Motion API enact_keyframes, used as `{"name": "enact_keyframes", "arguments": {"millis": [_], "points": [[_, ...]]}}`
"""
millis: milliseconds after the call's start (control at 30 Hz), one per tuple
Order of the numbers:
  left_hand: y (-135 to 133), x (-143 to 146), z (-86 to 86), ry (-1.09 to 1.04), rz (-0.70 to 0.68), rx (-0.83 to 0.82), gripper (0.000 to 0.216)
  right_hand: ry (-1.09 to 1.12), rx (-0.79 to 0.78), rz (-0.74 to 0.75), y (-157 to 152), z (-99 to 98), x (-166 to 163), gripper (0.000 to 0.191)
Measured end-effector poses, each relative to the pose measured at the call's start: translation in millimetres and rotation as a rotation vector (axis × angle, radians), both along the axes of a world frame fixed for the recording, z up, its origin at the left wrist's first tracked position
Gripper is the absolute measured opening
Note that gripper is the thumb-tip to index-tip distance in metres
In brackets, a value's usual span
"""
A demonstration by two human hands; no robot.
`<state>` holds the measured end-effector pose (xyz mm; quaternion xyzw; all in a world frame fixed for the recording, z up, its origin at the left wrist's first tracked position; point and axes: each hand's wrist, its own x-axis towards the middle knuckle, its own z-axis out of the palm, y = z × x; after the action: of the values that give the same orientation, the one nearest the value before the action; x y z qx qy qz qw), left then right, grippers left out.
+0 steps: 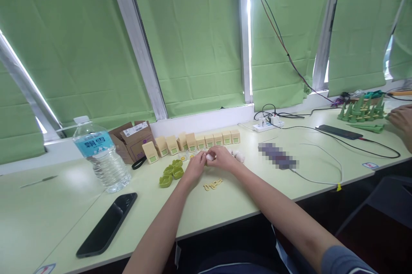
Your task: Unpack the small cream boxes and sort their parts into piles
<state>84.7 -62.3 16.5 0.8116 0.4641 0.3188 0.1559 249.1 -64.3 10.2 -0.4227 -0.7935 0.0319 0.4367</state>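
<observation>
My left hand [195, 167] and my right hand [222, 158] meet over the table, fingertips closed together around a small white piece [210, 157]. Its kind is too small to make out, and my fingers cover part of it. More white rounded pieces [238, 156] lie just beyond my right hand. Several green leaf-shaped cups [165, 181] are grouped left of my left hand. Between my forearms, thin yellow loops [213, 185] rest on the table. Behind my hands are small clear items with yellow centres [183, 158], partly hidden.
A row of small tan boxes [190, 142] stands behind. At left are a water bottle [104, 158], a cardboard box [133, 141] and a black phone [107, 224]. Rightward lie a power strip [268, 125], another phone [339, 132], green cones [360, 111] and another person's hand [401, 120].
</observation>
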Motion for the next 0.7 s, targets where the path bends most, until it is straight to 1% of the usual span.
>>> {"name": "enact_keyframes", "arguments": {"millis": [300,500,700], "points": [[0,0,2.5,-0.040,0.038,0.013,0.041,0.037,0.006,0.001,5,-3.4,0,0.010],[-3,-10,1.5,-0.122,-0.041,-0.011,0.044,0.045,-0.052,0.090,-5,-1.2,2,0.021],[3,-12,-4.7,-0.131,0.002,0.003,0.043,0.059,-0.079,0.131,-1,-7.8,4,0.029]]}}
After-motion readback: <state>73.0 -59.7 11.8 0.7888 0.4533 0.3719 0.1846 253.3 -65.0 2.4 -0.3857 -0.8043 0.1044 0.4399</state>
